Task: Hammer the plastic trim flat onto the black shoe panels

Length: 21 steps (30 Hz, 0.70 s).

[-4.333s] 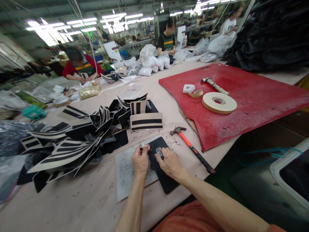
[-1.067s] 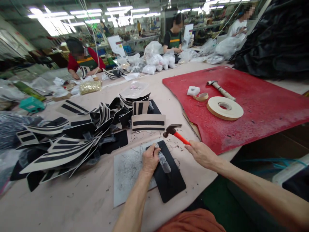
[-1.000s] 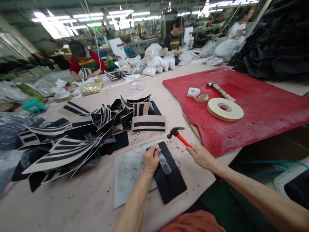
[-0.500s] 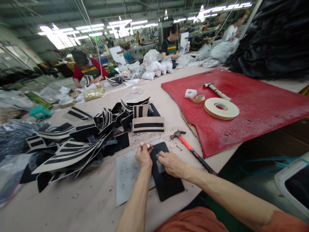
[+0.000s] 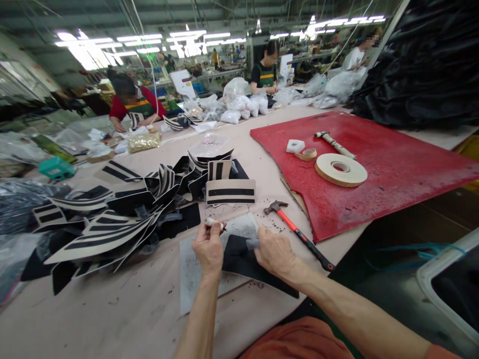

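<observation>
My left hand (image 5: 208, 249) is closed round a small white piece (image 5: 214, 223) with a short dark tip, above the grey board's left part. My right hand (image 5: 275, 252) is closed at the upper edge of a black panel (image 5: 258, 267), fingertips by a translucent plastic piece (image 5: 253, 243) on it. The panel lies aslant over the pale grey board (image 5: 192, 274); whether it touches the board all along, I cannot tell. A claw hammer (image 5: 295, 229) with a red and black handle lies right of my right hand, near scattered small dark bits.
A heap of striped beige and black panels (image 5: 108, 234) spreads at the left. On the red sheet (image 5: 392, 164) lie a tape roll (image 5: 341, 169) and a second hammer (image 5: 335, 144). Co-workers sit across the table behind plastic bags (image 5: 239, 99). A bin (image 5: 422, 279) stands lower right.
The black panel has turned, its near end swinging right. My right hand has shifted slightly up and right; my left hand has moved left with the white piece.
</observation>
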Each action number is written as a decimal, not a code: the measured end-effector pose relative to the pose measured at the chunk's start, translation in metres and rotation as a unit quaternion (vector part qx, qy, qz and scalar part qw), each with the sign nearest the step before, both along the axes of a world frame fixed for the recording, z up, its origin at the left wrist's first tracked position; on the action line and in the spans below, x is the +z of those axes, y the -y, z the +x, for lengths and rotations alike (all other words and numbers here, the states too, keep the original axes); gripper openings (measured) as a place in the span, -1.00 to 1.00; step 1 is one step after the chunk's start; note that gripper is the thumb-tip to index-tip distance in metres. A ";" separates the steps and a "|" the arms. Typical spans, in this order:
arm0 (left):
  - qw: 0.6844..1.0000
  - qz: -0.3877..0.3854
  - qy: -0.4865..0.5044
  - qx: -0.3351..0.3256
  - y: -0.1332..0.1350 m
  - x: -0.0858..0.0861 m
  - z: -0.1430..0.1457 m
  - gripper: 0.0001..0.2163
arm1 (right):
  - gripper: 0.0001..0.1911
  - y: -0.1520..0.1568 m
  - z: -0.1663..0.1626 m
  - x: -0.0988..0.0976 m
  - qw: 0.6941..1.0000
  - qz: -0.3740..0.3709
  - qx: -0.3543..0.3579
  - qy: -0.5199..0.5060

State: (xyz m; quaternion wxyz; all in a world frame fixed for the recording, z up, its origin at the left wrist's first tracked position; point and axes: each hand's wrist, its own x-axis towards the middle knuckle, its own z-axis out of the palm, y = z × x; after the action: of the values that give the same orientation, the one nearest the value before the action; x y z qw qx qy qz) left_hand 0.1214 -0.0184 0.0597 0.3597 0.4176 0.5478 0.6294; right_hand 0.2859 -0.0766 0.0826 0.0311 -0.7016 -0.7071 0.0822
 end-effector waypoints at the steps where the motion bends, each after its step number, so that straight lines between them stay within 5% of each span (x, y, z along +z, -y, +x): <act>1: 1.000 -0.010 -0.010 -0.009 0.002 -0.004 0.003 -0.76 | -0.79 0.001 0.001 -0.002 1.000 -0.010 -0.022 -0.015; 7: 0.997 0.010 -0.072 -0.018 0.002 -0.019 0.015 -0.79 | -0.71 0.000 0.009 -0.010 0.979 0.059 -0.157 -0.111; 14: 0.991 -0.049 -0.042 -0.115 -0.010 -0.047 0.024 -0.78 | -0.47 0.009 -0.002 -0.030 0.985 -0.005 -0.067 -0.156; 21: 0.987 -0.074 0.023 -0.142 -0.020 -0.068 0.035 -0.76 | -0.64 0.005 -0.004 -0.042 0.985 -0.058 -0.013 -0.160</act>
State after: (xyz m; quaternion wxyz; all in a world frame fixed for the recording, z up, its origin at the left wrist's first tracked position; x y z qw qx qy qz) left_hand 0.1562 0.0013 -0.0080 0.4876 0.4485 0.5198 0.5393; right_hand 0.2822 -0.0820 0.0408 0.1048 -0.6891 -0.6779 0.2337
